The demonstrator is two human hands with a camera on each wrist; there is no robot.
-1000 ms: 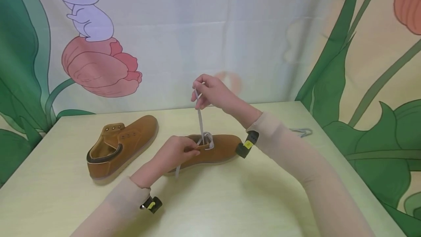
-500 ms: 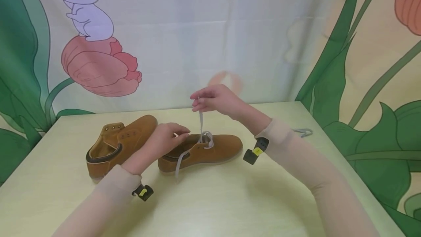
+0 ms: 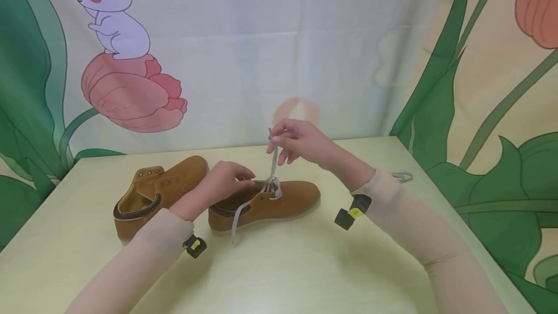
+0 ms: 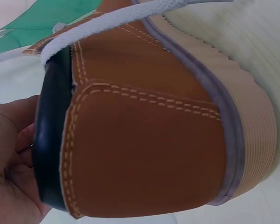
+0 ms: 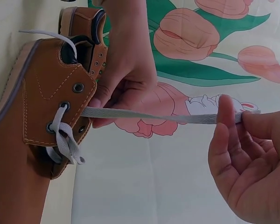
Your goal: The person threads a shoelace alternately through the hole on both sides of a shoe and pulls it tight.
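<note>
A brown lace-up shoe [image 3: 296, 200] lies on its sole with the toe to the right. Its grey shoelace [image 3: 274, 161] threads the front eyelets, and one loose end hangs over the near side by the heel. My right hand [image 3: 301, 142] holds the other lace end up above the shoe; in the right wrist view thumb and finger pinch the lace [image 5: 154, 116], taut from the eyelet flap. My left hand [image 3: 222, 180] reaches over the shoe opening, thumb and finger at the far eyelet flap. The left wrist view shows the heel [image 4: 144, 149] hiding its fingertips.
A second brown shoe [image 3: 187, 173], its eyelets unlaced, stands behind on the left. A folded grey lace [image 3: 402, 177] lies at the table's right side. A printed curtain [image 3: 226, 71] hangs behind the pale table [image 3: 279, 265].
My right hand drops from its raised position and shifts right, still with the lace. The left hand leaves the near flap and moves across to the far one, uncovering the shoe opening.
</note>
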